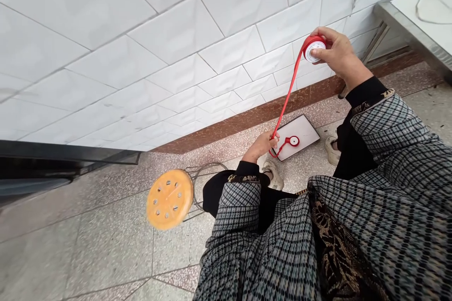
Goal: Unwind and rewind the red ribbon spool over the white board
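Held the red ribbon spool (pixel 314 50) high in the right hand (pixel 335 54), fingers clamped round its rim, arm stretched up toward the tiled wall (pixel 176 56), seemingly to draw the ribbon (pixel 287 99) out taut. Pinched the ribbon low in the left hand (pixel 261 146), closed on the strip, wrist dropped just above the white board (pixel 307 134) on the floor, beside a loose red curl (pixel 291 141). Stood near an orange stool (pixel 170 199).

One view, head-worn. Faces forward and down, rolled: wall (pixel 106 33) fills the upper frame, floor (pixel 88 254) the lower left. Left hand (pixel 261 146) and right hand (pixel 335 51) near; coat (pixel 388 225) nearest, lower right.
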Demonstrator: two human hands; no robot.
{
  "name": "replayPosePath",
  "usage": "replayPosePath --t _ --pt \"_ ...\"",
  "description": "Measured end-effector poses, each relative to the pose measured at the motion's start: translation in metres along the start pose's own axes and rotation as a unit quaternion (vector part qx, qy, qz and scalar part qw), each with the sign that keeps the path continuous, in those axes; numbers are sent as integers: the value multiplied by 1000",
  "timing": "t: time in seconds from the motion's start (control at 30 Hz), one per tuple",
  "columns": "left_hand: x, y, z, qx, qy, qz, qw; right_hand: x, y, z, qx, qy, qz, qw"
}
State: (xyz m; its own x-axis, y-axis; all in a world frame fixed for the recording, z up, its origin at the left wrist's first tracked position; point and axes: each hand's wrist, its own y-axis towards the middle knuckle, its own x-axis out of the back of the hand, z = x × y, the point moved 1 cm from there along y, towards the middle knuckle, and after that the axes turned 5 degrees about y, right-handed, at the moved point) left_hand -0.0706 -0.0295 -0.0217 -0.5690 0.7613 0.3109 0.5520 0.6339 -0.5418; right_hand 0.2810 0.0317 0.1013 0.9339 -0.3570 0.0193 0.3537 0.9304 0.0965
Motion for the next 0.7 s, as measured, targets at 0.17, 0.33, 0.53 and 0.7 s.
replayPosePath --t 0.17,0.33,0.53,0.7 --pt "10 -7 3 78 272 7 959 26 4 -4 11 -24 -51 998" --pt "34 -21 3 159 320 43 933 58 6 -5 52 -11 -123 991" --pt "131 -36 -36 157 247 -110 950 69 3 -3 69 4 -149 986" --pt "126 -60 -101 -214 -122 -581 776 54 -1 0 80 35 -119 989"
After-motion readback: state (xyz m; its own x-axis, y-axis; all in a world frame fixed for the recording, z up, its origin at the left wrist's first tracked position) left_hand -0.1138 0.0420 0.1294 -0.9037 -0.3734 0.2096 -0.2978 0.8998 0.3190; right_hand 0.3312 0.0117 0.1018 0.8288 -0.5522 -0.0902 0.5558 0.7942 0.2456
